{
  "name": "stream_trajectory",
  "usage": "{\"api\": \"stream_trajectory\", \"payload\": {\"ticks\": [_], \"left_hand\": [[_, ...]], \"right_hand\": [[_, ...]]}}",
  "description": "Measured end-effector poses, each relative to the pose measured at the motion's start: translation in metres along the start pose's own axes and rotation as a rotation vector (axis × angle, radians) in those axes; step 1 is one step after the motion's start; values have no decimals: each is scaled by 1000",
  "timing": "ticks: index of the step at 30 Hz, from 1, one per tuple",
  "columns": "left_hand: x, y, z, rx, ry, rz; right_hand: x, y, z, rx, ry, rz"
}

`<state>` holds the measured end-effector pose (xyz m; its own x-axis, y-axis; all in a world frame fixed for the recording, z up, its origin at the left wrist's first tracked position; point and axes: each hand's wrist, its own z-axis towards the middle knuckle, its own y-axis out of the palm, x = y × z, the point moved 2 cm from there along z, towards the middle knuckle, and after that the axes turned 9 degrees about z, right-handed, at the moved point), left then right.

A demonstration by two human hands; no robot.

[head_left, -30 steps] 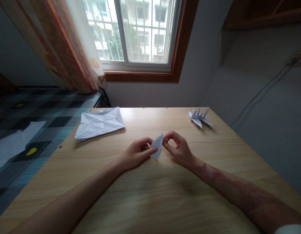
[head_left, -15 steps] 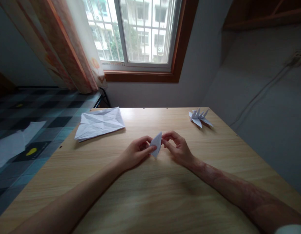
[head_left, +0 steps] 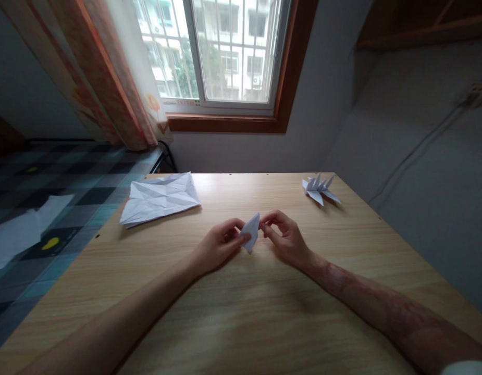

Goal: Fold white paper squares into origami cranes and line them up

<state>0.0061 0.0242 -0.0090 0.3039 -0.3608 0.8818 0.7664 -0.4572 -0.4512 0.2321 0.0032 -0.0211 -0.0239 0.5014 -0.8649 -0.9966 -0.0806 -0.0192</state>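
A small folded white paper (head_left: 250,229), diamond-like with a pointed top, is held upright just above the middle of the table. My left hand (head_left: 222,240) pinches it from the left, thumb across its lower front face and fingers behind. From the other side, my right hand (head_left: 284,235) has thumb and index finger closed together at the paper's right edge; the fingertips are partly hidden there. Beyond my right hand lie several folded paper cranes (head_left: 319,188) bunched together, with pointed wings and necks.
Creased white sheets (head_left: 160,199) are stacked at the table's far left. The wooden table (head_left: 225,323) ends at a wall below a window (head_left: 233,52). On the left, a bed with a checked cover (head_left: 92,195) carries loose white paper (head_left: 20,234). A cable (head_left: 416,148) hangs at right.
Almost nothing differs. The folded paper has tilted very slightly, its tip a touch lower and to the right, and both hands keep nearly the same place.
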Motion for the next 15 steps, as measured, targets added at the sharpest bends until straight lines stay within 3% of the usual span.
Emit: {"api": "stream_trajectory", "payload": {"ticks": [15], "left_hand": [[11, 0, -2, 78, 25, 41]], "right_hand": [[3, 5, 3, -23, 98, 149]]}}
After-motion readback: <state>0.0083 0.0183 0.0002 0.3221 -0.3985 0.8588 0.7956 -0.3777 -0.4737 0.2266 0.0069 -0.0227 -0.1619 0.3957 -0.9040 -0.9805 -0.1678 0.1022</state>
